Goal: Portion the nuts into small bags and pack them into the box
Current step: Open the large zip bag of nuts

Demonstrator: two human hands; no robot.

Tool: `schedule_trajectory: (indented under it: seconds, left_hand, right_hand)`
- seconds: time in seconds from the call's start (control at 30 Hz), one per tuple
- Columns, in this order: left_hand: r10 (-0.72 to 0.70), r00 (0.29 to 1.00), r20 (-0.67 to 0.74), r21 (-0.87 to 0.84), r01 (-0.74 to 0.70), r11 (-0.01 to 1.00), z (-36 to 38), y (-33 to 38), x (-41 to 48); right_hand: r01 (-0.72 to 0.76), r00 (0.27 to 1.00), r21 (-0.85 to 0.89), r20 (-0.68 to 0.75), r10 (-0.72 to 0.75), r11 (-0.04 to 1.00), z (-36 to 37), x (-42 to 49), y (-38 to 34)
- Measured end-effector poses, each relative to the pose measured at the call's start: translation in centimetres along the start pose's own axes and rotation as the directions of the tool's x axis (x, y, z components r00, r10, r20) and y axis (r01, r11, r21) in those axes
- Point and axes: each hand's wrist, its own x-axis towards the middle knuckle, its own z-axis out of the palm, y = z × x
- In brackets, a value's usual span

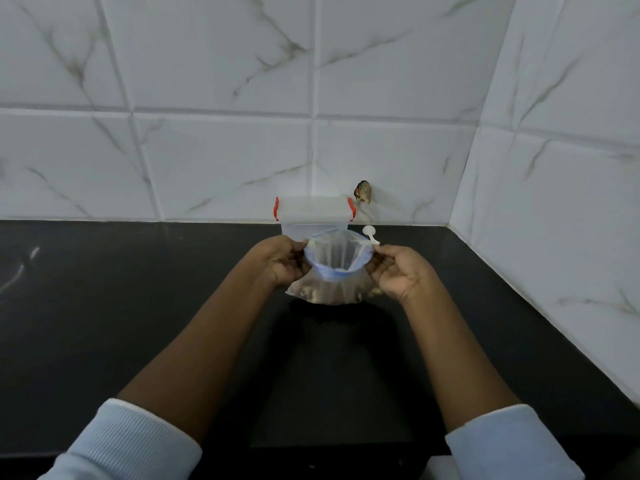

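We hold a small clear bag (334, 258) with a blue zip rim between both hands, above the black counter (138, 306) and just in front of the box (313, 211). Our left hand (284, 261) pinches the left side of the rim, thumb and fingers curled tight on the plastic. Our right hand (398, 271) pinches the right side in the same way, its other fingers folded into the palm. Between the two grips the bag's mouth is pulled into a wide round opening that faces us. The nuts (311, 292) lie in the bottom of the bag, a brownish heap seen through the plastic below our hands. We cannot tell whether the bag's bottom rests on the counter or hangs just over it. The box is clear plastic with red clips at both ends of its lid, and it stands against the marbled white tile wall (207, 98). A white spoon (370, 233) lies on the counter just beside the box, on its right. A small brown thing (363, 195) sits on the wall above the spoon; we cannot make out what it is. Pale blue sleeves (128, 445) are pushed up our forearms.
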Motion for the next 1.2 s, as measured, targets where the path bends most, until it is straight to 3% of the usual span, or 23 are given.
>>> schedule_trajectory:
  seconds: [0.07,0.17,0.3,0.37,0.5,0.57,0.7,0.8,0.87,1.2]
  left_hand:
    - [-0.036,0.999,0.007,-0.190,0.036,0.981,-1.1,0.2,0.5]
    - [-0.077,0.996,0.046,-0.417,0.089,0.905,-2.0,0.1,1.1]
    - [-0.093,0.986,0.141,-0.516,0.153,0.843,-2.3,0.7,2.1]
    - [-0.084,0.982,0.169,-0.518,0.161,0.840,-2.6,1.3,2.6]
    - [-0.006,0.978,0.209,-0.290,0.068,0.955,-2.8,1.5,2.3]
    - [0.060,0.979,0.193,-0.095,-0.043,0.995,-2.9,1.0,2.3]
    - [0.190,0.953,0.237,0.141,-0.227,0.963,-2.7,0.3,2.1]
    - [0.311,0.928,0.207,0.270,-0.360,0.893,-2.4,0.3,2.2]
    - [0.366,0.914,0.173,0.336,-0.404,0.851,-2.4,0.1,2.5]
    - [0.546,0.837,0.032,0.484,-0.491,0.724,-2.8,-0.2,3.8]
  right_hand:
    - [-0.015,1.000,0.148,0.001,0.015,0.989,-0.7,0.3,0.0]
    - [-0.022,1.000,0.224,-0.004,0.023,0.974,-1.1,0.4,0.3]
    - [-0.008,0.999,0.252,-0.050,0.022,0.968,-1.0,1.7,-0.5]
    - [-0.010,0.999,0.181,-0.048,0.019,0.983,-0.7,2.5,-1.3]
    - [-0.036,0.999,-0.168,0.015,0.039,0.985,-0.7,3.1,-2.5]
    - [0.012,0.998,-0.397,0.058,0.012,0.918,-1.1,3.3,-2.7]
    - [0.148,0.973,-0.638,0.232,0.006,0.756,-2.1,4.3,-2.6]
    - [0.257,0.952,-0.725,0.303,-0.040,0.638,-2.5,4.6,-2.5]
    - [0.303,0.951,-0.757,0.276,-0.137,0.579,-2.2,4.4,-2.4]
    - [0.352,0.904,-0.783,0.141,-0.404,0.513,-2.1,4.7,-2.3]
